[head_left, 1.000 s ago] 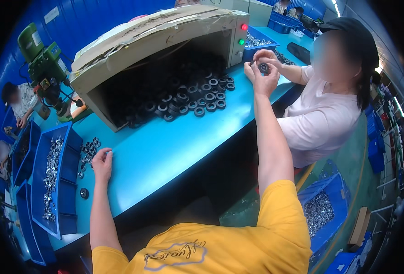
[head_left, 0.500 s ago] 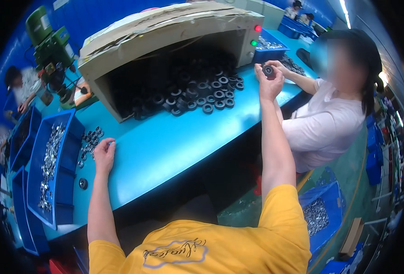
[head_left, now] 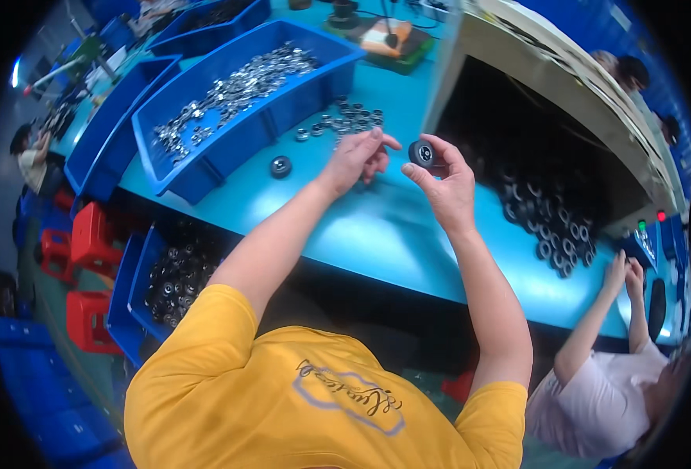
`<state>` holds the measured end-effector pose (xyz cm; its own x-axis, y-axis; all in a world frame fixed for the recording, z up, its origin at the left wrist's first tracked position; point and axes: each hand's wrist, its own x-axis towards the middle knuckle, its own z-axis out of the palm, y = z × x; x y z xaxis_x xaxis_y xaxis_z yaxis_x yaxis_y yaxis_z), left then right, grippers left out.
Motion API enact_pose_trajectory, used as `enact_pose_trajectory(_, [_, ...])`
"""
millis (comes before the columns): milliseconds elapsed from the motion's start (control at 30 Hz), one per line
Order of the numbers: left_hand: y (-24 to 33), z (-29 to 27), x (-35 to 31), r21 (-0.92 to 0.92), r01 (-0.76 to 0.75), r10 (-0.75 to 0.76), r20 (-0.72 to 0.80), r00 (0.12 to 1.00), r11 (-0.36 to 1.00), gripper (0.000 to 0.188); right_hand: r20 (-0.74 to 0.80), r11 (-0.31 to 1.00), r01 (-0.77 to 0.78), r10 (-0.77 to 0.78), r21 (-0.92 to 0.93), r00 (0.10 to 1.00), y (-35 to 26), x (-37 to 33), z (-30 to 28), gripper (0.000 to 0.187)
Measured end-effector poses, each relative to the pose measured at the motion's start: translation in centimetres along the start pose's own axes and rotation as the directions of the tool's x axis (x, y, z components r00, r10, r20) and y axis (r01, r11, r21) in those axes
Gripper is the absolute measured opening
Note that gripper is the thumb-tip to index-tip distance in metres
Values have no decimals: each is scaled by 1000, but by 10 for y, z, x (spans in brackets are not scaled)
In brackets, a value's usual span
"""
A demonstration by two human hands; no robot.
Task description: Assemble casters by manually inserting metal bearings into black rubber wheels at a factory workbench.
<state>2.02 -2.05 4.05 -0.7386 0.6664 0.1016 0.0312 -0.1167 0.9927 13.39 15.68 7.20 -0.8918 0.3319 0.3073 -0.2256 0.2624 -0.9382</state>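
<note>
Between the thumb and fingers of my right hand (head_left: 451,190) is a small black wheel (head_left: 422,153) with a silver centre, held up above the table. My left hand (head_left: 355,162) hovers just left of it, apart from the wheel, its index finger stretched out and the other fingers loosely curled; nothing shows in it. Behind my left hand, several small shiny metal hubs (head_left: 347,117) lie loose on the blue table (head_left: 345,242). Another black wheel (head_left: 281,166) rests on the table beside the blue bin.
A large blue bin (head_left: 205,173) of metal hubs stands at the left. At the right, black rings (head_left: 549,227) spill from a beige box-shaped machine (head_left: 510,31). A bin of black wheels (head_left: 177,281) sits below the table's left edge, near red stools (head_left: 91,320). A co-worker's hands (head_left: 625,273) are far right.
The view has turned left. My right hand has brought the black wheel from beside the co-worker back over the table. My left hand has lifted from beside the loose hubs toward the wheel.
</note>
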Motion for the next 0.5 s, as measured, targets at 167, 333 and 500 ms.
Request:
enact_pose_trajectory(167, [-11,-17,8,-362,157,-106,158,982,919,66,52,986,91,-84,-139,995,14,22,38,55])
enact_pose_trajectory(333, [-23,-25,24,-455,262,-143,279,950,851,56,86,998,44,-40,-43,995,36,25,45,57])
enact_pose_trajectory(500, [-27,-25,25,-588,285,-91,337,937,757,47,68,998,55,-56,7,996,33,25,46,57])
